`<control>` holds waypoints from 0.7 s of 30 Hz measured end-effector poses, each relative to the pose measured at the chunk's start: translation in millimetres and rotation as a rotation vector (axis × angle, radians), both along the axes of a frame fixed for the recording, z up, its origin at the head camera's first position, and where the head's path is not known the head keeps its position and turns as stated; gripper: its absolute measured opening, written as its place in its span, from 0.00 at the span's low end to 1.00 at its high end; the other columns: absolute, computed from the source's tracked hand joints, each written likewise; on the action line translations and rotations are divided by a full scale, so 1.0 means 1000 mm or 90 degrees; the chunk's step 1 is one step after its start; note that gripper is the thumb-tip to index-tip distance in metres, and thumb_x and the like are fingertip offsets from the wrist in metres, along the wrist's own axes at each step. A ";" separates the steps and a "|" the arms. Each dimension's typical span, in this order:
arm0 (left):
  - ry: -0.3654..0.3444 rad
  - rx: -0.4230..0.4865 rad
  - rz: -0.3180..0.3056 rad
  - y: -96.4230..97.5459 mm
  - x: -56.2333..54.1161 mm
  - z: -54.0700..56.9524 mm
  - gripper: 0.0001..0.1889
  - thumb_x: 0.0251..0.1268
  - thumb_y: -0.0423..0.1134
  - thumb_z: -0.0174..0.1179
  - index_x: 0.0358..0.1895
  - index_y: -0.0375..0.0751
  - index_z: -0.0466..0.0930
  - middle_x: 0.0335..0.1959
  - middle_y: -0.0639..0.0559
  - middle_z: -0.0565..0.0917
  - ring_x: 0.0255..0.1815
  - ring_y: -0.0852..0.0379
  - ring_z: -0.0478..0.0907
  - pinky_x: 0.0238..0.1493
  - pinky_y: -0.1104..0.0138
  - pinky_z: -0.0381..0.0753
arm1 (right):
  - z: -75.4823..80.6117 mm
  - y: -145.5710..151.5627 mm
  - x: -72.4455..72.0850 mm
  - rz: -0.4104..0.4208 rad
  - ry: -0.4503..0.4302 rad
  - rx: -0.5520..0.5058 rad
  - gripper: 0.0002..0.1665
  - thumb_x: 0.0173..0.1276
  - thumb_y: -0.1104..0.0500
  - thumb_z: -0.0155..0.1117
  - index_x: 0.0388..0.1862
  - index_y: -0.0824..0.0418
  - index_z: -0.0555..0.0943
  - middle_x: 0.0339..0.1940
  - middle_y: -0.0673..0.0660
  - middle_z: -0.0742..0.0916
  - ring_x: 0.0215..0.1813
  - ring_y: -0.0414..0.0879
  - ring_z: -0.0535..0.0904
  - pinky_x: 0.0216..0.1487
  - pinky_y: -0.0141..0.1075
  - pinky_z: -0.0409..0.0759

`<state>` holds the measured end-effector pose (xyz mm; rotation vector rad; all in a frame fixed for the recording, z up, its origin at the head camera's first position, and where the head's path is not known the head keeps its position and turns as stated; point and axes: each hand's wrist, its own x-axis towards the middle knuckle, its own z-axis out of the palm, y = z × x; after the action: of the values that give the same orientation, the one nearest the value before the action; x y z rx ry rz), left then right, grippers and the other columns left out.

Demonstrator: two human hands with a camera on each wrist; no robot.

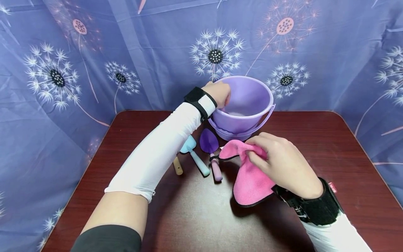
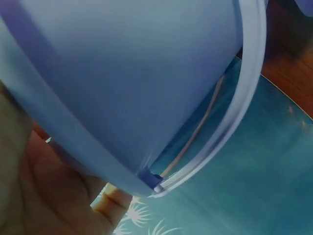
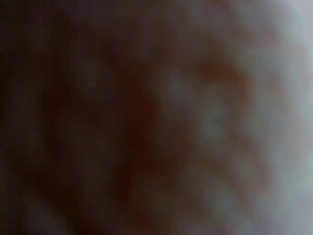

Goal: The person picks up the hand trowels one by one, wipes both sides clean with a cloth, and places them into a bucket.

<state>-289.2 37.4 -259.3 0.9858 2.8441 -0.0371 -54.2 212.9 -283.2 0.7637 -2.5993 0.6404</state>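
My left hand (image 1: 219, 92) is at the left rim of a light purple bucket (image 1: 242, 123), gripping it with fingers curled over into the inside. In the left wrist view the palm (image 2: 54, 196) lies along the rim, beside the bucket wall (image 2: 146, 73) and its handle (image 2: 252, 58). Pinched between the thumb and fingers of my right hand (image 1: 283, 162) is a pink cloth (image 1: 250, 185) with black edging and a thin black loop. It hangs in front of the bucket, over the table. The right wrist view is a dark blur.
Left of the cloth lie a purple trowel (image 1: 209, 140), a light blue trowel (image 1: 199, 163) and a wooden-handled tool (image 1: 177, 166), partly hidden under my left arm. They rest on a dark red table (image 1: 315, 133). A blue dandelion-print curtain (image 1: 163, 52) hangs behind.
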 end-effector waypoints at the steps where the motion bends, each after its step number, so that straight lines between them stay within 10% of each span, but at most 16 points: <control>1: 0.001 -0.001 0.001 -0.001 0.001 0.000 0.09 0.58 0.31 0.72 0.39 0.49 0.92 0.41 0.58 0.91 0.51 0.56 0.83 0.65 0.49 0.70 | 0.000 0.000 0.000 -0.001 0.000 0.001 0.11 0.66 0.65 0.73 0.41 0.49 0.88 0.26 0.41 0.73 0.26 0.38 0.67 0.30 0.37 0.68; 21: 0.053 0.130 -0.013 -0.038 0.020 0.033 0.15 0.80 0.45 0.60 0.63 0.46 0.83 0.61 0.51 0.82 0.67 0.51 0.75 0.68 0.54 0.73 | 0.003 0.002 0.000 -0.006 0.009 0.006 0.09 0.65 0.66 0.73 0.40 0.52 0.87 0.25 0.43 0.72 0.25 0.39 0.66 0.29 0.36 0.67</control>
<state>-269.6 -0.9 -226.8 1.0755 2.9592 0.2206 -54.5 214.7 -280.1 0.7561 -2.5929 0.6182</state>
